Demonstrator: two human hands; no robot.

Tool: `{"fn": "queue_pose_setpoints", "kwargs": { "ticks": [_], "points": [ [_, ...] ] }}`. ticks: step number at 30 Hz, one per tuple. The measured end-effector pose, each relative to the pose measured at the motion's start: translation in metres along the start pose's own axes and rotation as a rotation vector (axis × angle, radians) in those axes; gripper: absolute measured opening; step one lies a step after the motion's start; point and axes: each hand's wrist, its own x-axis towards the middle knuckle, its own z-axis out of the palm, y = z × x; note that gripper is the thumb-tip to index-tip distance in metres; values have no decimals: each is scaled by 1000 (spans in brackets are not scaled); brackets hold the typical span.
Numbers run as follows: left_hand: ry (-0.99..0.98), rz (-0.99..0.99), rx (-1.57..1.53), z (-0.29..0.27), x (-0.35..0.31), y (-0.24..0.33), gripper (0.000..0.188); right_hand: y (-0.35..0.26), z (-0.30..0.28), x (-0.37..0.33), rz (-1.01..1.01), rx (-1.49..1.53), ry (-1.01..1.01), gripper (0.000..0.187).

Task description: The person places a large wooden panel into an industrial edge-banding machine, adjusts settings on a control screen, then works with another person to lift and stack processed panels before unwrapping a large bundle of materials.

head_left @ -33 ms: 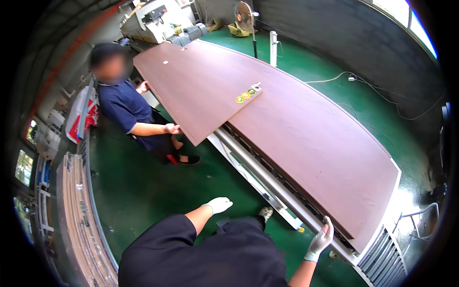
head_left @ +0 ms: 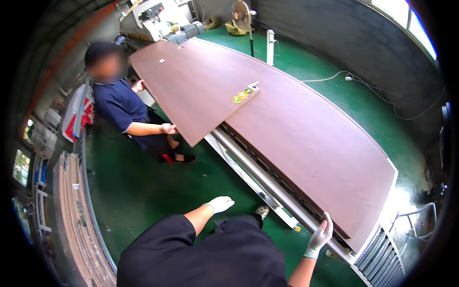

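My left hand (head_left: 220,204), in a white glove, hangs over the floor with its fingers stretched out and nothing in it. My right hand (head_left: 321,235), also gloved, is by the near right end of a big brown panel (head_left: 306,158), next to the metal roller (head_left: 258,174) along its side. Its fingers point up and look extended; whether they touch the panel's edge I cannot tell. A second brown panel (head_left: 191,86) lies partly over the first, turned at an angle, with round yellow and green stickers (head_left: 243,95) near one end. A co-worker's hands (head_left: 168,128) hold its left edge.
The co-worker (head_left: 119,107) in a dark blue shirt stands at the left. Long stacked boards (head_left: 76,215) run along the left side. A machine (head_left: 153,21) and a fan (head_left: 242,16) stand at the back. Cables (head_left: 330,79) trail over the green floor (head_left: 143,201). Roller bars (head_left: 382,253) are at lower right.
The whole view has shifted slightly, so the panels and the co-worker sit a little further left. Both of my hands keep nearly the same pose.
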Motion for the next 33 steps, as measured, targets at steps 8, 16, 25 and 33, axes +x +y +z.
{"fn": "queue_pose_setpoints", "kwargs": {
  "ticks": [8,16,25,33],
  "points": [
    [-191,137,-54,-2,23,90,51,17,-52,96,-32,-690,-119,40],
    [77,-426,-153,-24,17,20,56,85,-76,73,-82,-1057,-87,65],
    [13,-441,-150,31,-12,113,55,44,-86,87,-72,-881,-179,54],
    [79,-137,-108,55,-12,208,49,69,-129,150,26,-322,-194,13]
  ]
}}
